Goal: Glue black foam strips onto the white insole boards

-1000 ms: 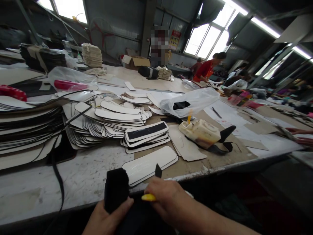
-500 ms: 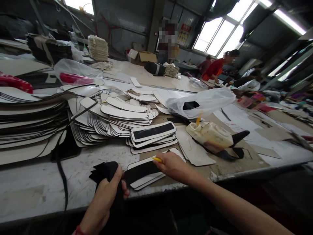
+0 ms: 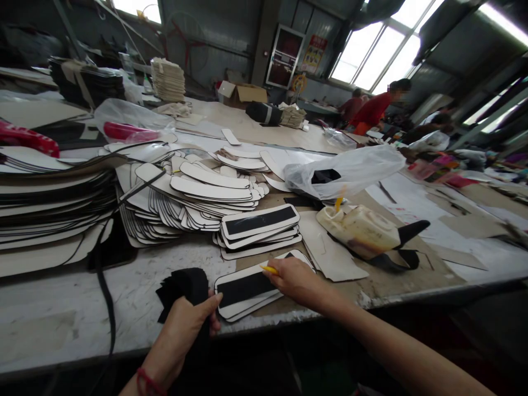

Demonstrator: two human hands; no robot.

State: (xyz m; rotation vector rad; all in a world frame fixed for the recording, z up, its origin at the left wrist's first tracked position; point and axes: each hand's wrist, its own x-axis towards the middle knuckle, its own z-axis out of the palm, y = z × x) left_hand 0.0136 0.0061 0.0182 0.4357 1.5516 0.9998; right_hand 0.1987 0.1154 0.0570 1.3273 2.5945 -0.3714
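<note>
My left hand (image 3: 183, 325) is closed around a bundle of black fabric strips (image 3: 182, 286) at the table's near edge. My right hand (image 3: 293, 280) rests on a black strip (image 3: 243, 288) laid along a white oblong panel (image 3: 237, 305), with a small yellow tool (image 3: 269, 269) pinched in its fingers. Just behind lies a small stack of white panels, the top one (image 3: 259, 220) carrying a black strip.
A big heap of white panels (image 3: 193, 195) and stacked sheets (image 3: 49, 214) fill the left. A stained plastic jug (image 3: 358, 231) and a clear bag (image 3: 350, 173) sit to the right. Other people (image 3: 373, 110) work at far tables.
My right hand reached from the table edge out onto the white panel, and a black strip now lies along it. My left hand lifted the bundle slightly onto the table.
</note>
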